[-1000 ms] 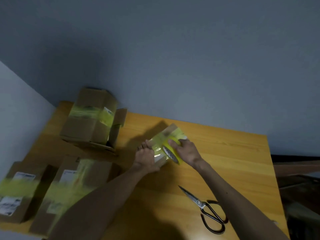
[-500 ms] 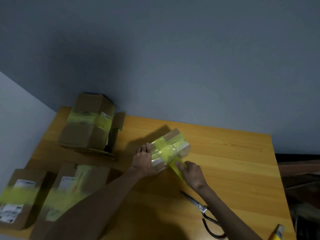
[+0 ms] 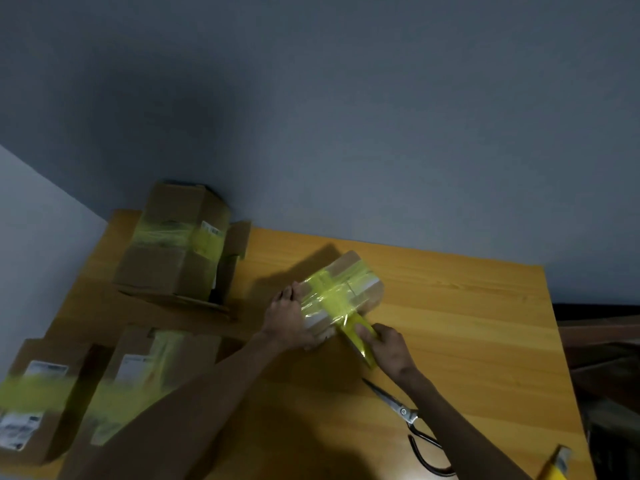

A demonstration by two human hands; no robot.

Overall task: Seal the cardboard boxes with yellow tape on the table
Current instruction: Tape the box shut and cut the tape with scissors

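Note:
A small cardboard box (image 3: pixel 367 289) crossed with yellow tape lies on the wooden table (image 3: pixel 467 323) near its middle. My left hand (image 3: pixel 287 320) rests against the box's left side, its fingers extended along that side. My right hand (image 3: pixel 388 344) grips a roll of yellow tape (image 3: pixel 358 336) just below the box's near right corner. A strip of tape runs from the roll up over the top of the box.
Three larger taped cardboard boxes stand at the left: one at the back (image 3: pixel 180 251) and two at the front (image 3: pixel 38 393) (image 3: pixel 145 386). Scissors (image 3: pixel 412 427) lie on the table under my right forearm. A yellow object (image 3: pixel 556 465) pokes in at the bottom right edge.
My right hand has drawn the tape roll from the top of the box down over its near side. The left hand stays on the box. The view has shifted a little.

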